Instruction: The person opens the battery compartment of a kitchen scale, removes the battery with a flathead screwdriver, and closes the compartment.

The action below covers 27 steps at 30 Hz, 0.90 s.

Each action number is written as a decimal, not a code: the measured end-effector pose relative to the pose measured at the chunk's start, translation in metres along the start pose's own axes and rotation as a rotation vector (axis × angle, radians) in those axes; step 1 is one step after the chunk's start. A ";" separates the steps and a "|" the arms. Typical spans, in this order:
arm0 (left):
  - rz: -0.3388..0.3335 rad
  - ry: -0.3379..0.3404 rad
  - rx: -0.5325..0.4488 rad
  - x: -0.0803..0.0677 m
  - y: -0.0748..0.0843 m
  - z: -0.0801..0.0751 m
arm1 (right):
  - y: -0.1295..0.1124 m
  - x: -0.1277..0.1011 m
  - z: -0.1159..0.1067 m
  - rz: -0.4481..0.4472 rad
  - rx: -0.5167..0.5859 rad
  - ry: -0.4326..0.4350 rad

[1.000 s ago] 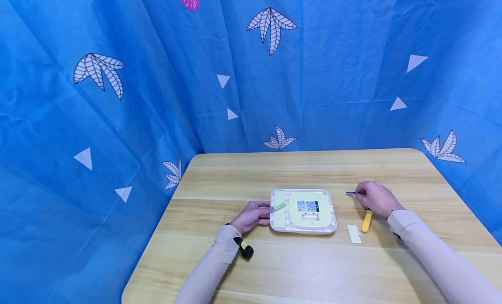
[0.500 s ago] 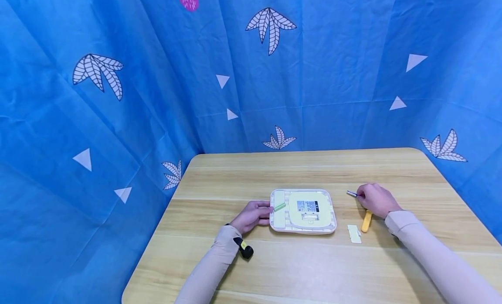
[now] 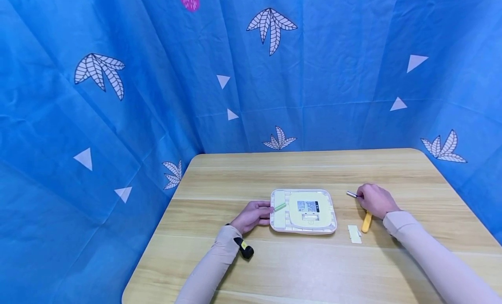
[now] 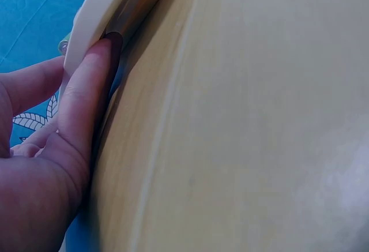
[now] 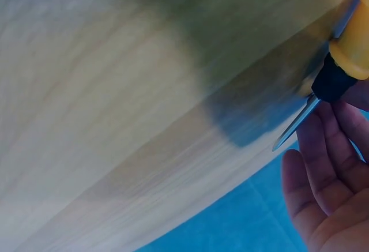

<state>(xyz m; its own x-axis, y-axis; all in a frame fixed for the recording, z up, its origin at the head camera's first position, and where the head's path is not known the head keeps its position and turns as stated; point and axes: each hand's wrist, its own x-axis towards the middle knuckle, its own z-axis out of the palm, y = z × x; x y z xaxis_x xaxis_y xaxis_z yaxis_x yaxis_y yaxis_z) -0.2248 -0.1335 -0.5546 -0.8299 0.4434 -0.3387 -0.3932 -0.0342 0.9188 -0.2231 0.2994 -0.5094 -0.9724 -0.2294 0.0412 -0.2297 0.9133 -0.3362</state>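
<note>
A white, rounded device [image 3: 280, 223], shaped like a kitchen scale, lies with its labelled underside up and its small battery compartment uncovered. My left hand [image 3: 251, 214] grips its left edge; in the left wrist view one digit is under the rim [image 4: 86, 30]. At these fingertips a green battery [image 3: 279, 206] lies on the device. To the right, my right hand [image 3: 376, 200] holds a small silver-and-dark cylinder [image 3: 351, 193] at its fingertips. Close by the hand is a yellow-handled screwdriver [image 3: 366, 222]; its metal shaft [image 5: 297, 124] overlaps the fingers in the right wrist view, hiding the fingertips.
A small pale battery cover [image 3: 354, 234] lies on the wooden table [image 3: 306, 269] between the device and the screwdriver. A black wrist camera [image 3: 245, 249] hangs by the left sleeve. Blue patterned curtains [image 3: 333, 77] stand behind the table and along its sides.
My right hand has shifted slightly, and the small cylinder at its fingertips has tilted from nearly level to slanting. My left hand, the device and the green battery stay in place.
</note>
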 end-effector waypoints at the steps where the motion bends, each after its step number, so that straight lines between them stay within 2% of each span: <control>1: 0.000 0.000 0.000 0.000 0.000 0.000 | 0.000 0.000 0.000 -0.001 -0.002 -0.002; 8: -0.001 -0.003 0.005 0.000 0.000 0.000 | -0.003 -0.001 -0.001 -0.002 0.001 -0.019; 14: -0.001 0.001 0.006 -0.002 0.001 0.001 | -0.016 -0.002 -0.006 -0.052 0.020 0.068; 19: -0.004 0.014 0.007 -0.003 0.002 0.002 | -0.043 0.001 -0.013 -0.117 0.062 0.135; 27: -0.008 0.016 0.015 -0.001 0.000 0.001 | -0.098 0.009 -0.011 -0.250 0.120 0.140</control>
<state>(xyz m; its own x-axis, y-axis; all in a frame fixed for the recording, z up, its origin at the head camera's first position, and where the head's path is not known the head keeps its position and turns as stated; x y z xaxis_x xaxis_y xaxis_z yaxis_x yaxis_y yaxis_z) -0.2235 -0.1336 -0.5539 -0.8330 0.4290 -0.3492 -0.3943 -0.0176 0.9188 -0.2098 0.2112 -0.4660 -0.8841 -0.3861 0.2632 -0.4646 0.7863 -0.4073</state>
